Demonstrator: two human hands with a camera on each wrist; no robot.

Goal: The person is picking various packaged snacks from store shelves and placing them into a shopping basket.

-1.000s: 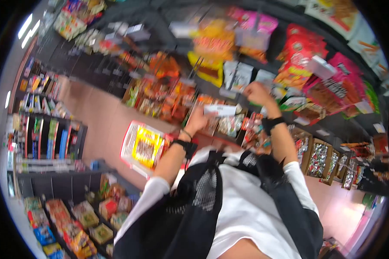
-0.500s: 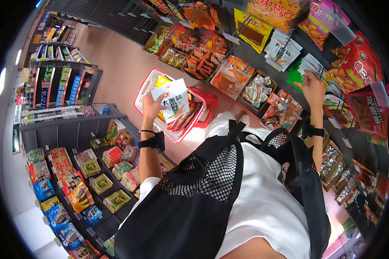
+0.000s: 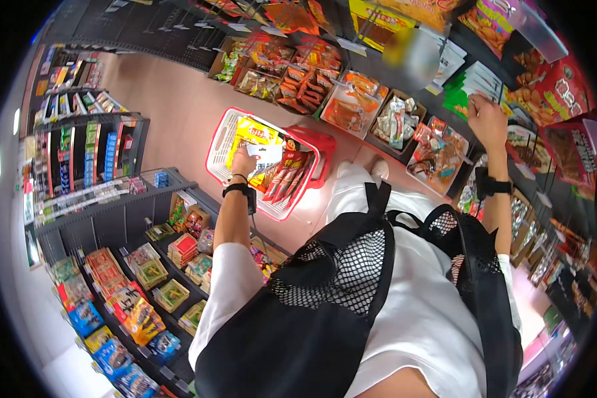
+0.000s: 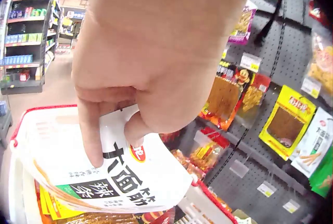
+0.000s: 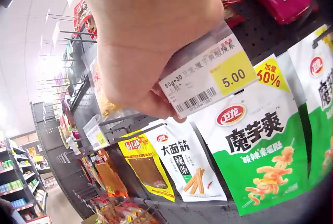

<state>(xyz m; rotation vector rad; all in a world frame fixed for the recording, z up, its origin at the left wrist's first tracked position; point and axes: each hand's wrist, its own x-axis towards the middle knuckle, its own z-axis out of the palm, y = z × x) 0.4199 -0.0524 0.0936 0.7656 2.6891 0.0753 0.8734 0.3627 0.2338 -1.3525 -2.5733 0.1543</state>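
Observation:
My left hand (image 3: 245,160) is over the shopping basket (image 3: 214,142), which is white with a red rim. Between its thumb and fingers it pinches a white snack packet with black lettering (image 4: 132,169). Yellow and red snack packets (image 3: 290,174) lie beneath that packet. At the hanging shelf, my right hand (image 3: 487,123) is up against a white price tag (image 5: 208,78) reading 5.00. Its fingers are curled and partly hidden by the tag, so I cannot tell what they grip. Just below hangs a green and white snack packet (image 5: 260,146).
A white packet (image 5: 190,167) and a yellow packet (image 5: 148,167) hang on neighbouring hooks. Open boxes of small snacks (image 3: 355,103) line the bottom of the rack. Another shelf of packaged food (image 3: 139,265) stands at the left, across the pink floor (image 3: 159,99).
My left hand has gone from the hanging rack to the basket, and has lowered the white packet into it over the last half second. My right hand stays at the green and white packets.

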